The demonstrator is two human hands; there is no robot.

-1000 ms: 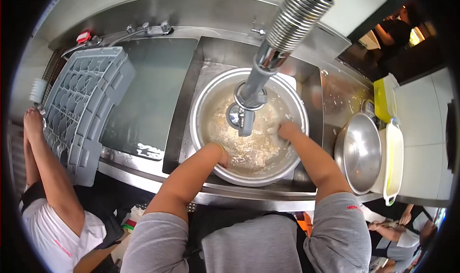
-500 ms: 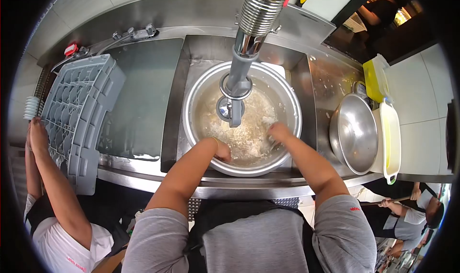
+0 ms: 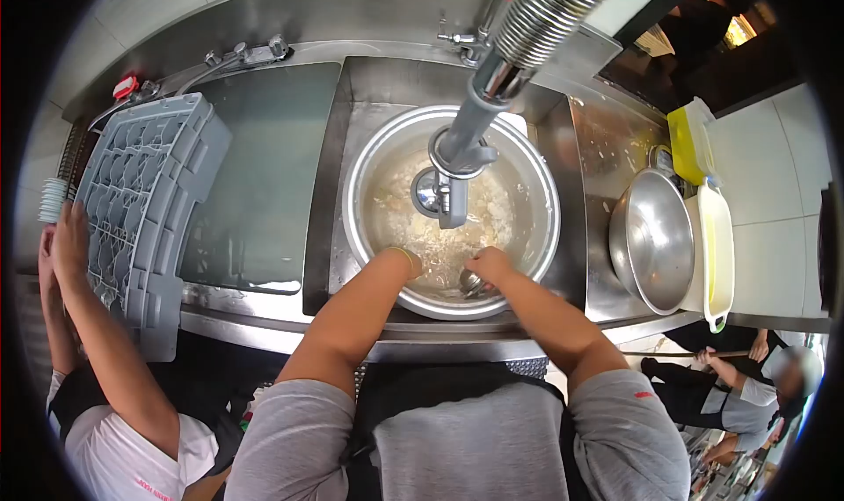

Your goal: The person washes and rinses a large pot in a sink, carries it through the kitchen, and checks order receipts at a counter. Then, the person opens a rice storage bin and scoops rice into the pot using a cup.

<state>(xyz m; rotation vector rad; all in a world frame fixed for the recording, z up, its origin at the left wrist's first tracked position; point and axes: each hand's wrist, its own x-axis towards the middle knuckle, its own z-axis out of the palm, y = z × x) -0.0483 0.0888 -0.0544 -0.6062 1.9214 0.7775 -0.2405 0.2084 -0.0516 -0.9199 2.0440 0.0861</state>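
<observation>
A large round metal pot [image 3: 353, 193] stands in the sink, holding cloudy water [image 3: 492, 189] with pale, rice-like bits. My left hand [image 3: 410, 260] dips into it at the near left side, its fingers hidden in the water. Over the near right part, my right hand [image 3: 491, 264] is closed on a small rounded metal tool, perhaps a spoon [image 3: 472, 281], whose shiny end points down at the water. A grey spray head [image 3: 451, 200] on a coiled metal hose hangs above the pot's middle.
Left of the sink [image 3: 330, 176], a co-worker's hands [image 3: 70, 250] are beside a grey dish rack [image 3: 171, 211] and stacked small white dishes [image 3: 53, 198]. A steel bowl [image 3: 652, 242], a yellow container [image 3: 690, 154] and a white tray [image 3: 716, 255] stand at right. Another person [image 3: 747, 378] holds a pole.
My right hand has moved left and nearer, and the metal tool now shows in it. My left hand stays in the water. The spray head sits slightly further right in view.
</observation>
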